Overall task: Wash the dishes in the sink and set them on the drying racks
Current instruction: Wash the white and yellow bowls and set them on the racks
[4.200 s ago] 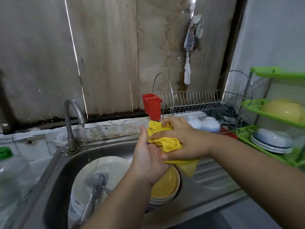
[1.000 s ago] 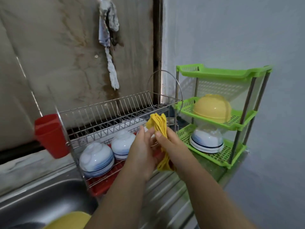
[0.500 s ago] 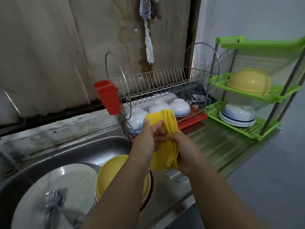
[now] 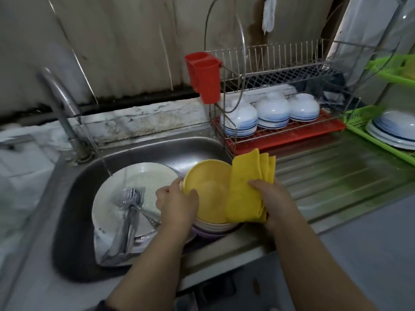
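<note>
Left hand (image 4: 177,202) now off the cloth, gripping yellow bowl (image 4: 207,191) atop stack in sink (image 4: 157,149), right hand (image 4: 272,202) pinching folded yellow cloth (image 4: 247,187)

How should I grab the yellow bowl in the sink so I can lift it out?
Pinch the yellow bowl at its near-left rim, thumb inside and fingers outside, as the left hand does. It sits open side up atop a stack, so the rim is the only free edge. The right side is covered by the yellow cloth held in the right hand.
</note>
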A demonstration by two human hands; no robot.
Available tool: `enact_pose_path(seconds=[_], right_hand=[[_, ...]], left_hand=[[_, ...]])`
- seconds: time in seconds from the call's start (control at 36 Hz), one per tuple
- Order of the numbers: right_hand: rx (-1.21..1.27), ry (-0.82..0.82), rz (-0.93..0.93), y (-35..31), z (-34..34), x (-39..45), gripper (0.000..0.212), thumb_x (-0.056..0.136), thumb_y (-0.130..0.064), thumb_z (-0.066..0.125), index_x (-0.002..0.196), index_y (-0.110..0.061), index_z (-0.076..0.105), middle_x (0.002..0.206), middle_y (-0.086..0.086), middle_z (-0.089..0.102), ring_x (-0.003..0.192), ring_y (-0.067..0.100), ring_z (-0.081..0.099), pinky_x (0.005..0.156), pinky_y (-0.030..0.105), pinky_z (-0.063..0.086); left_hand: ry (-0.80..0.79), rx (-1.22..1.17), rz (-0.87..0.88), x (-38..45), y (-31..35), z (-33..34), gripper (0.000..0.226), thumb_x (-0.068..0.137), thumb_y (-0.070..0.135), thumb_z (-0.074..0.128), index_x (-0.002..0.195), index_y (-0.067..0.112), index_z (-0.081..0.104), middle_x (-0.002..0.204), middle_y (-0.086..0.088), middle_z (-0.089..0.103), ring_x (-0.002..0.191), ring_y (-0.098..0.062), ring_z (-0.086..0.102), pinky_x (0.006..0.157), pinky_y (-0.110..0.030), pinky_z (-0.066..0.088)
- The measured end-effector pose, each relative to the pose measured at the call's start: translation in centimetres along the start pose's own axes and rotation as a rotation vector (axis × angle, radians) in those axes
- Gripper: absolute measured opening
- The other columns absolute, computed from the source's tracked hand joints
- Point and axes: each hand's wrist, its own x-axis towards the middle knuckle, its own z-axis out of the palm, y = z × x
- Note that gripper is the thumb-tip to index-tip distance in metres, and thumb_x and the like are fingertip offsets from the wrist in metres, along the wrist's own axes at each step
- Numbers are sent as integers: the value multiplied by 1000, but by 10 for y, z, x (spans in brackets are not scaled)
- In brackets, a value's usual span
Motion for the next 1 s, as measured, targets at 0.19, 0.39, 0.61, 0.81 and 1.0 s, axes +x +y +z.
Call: enact_pose_path(seconds=[0.19, 0.39, 0.61, 0.81, 1.0], right_hand=[[33, 6, 14, 20, 11, -3, 35, 94, -12, 54, 126, -24, 50, 91, -4, 61, 82, 20, 60, 67, 36, 50], [42, 17, -20, 25, 9, -9, 25, 94, -10, 54, 109, -30, 48, 89, -7, 60, 81, 16, 60, 65, 34, 49], [7, 8, -37, 29, 9, -10, 22, 94, -12, 55, 101, -32, 50, 89, -8, 61, 82, 15, 60, 67, 35, 50], [16, -8, -34, 29, 8, -11, 22, 93, -13, 56, 100, -33, 53, 93, -7, 61, 86, 18, 61, 75, 40, 52], [38, -5, -38, 29, 7, -12, 23, 93, -11, 56, 101, -32, 53, 93, -7, 62, 86, 18, 61, 73, 38, 52]], left_hand=[[-49, 61, 41, -1, -19, 8, 52, 90, 17, 47, 142, 19, 38, 137, -13, 34, 125, -33, 38, 94, -35, 36], [26, 48, 83, 3, -26, 14, 49, 93, 13, 36, 142, 19, 40, 131, -11, 37, 113, -33, 47, 87, -36, 39], [99, 167, 143, 5, -32, 15, 37, 100, 27, 31, 118, 8, 57, 115, -17, 49, 102, -36, 52, 82, -37, 43], [192, 90, 198, 3, -33, 16, 36, 99, 23, 34, 111, 5, 64, 116, -16, 55, 107, -33, 44, 86, -36, 34], [228, -141, 178, 0, -28, 14, 31, 98, 24, 37, 111, 9, 61, 91, -3, 59, 84, -22, 51, 66, -31, 34]])
